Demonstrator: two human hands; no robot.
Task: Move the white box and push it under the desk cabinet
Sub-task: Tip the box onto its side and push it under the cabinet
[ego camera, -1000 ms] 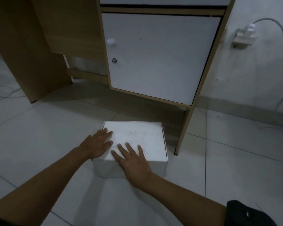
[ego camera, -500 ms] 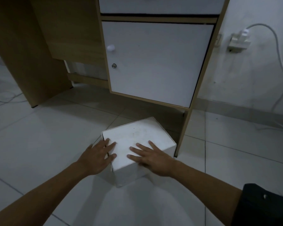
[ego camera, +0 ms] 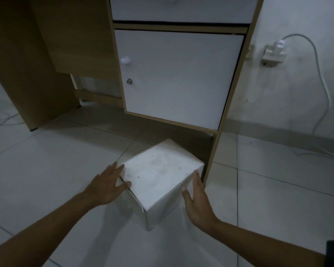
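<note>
The white box (ego camera: 158, 176) stands on the tiled floor, turned so that one corner points at me and its far corner reaches toward the dark gap beneath the desk cabinet (ego camera: 177, 78). My left hand (ego camera: 108, 184) lies flat against the box's left side, thumb on the top edge. My right hand (ego camera: 198, 199) presses flat on the box's right side, fingers straight. Neither hand wraps around the box. The cabinet has a white door with a knob and a lock, and a white drawer above it.
The cabinet's wooden right leg (ego camera: 212, 157) stands just right of the box. A wooden desk side panel (ego camera: 27, 74) is at the left. On the right wall hangs a power strip (ego camera: 273, 54) with a white cable (ego camera: 324, 89) running down to the floor.
The box has rotated counterclockwise, corner toward me, and shifted nearer the cabinet gap. Both hands slid off its top onto its left and right sides.
</note>
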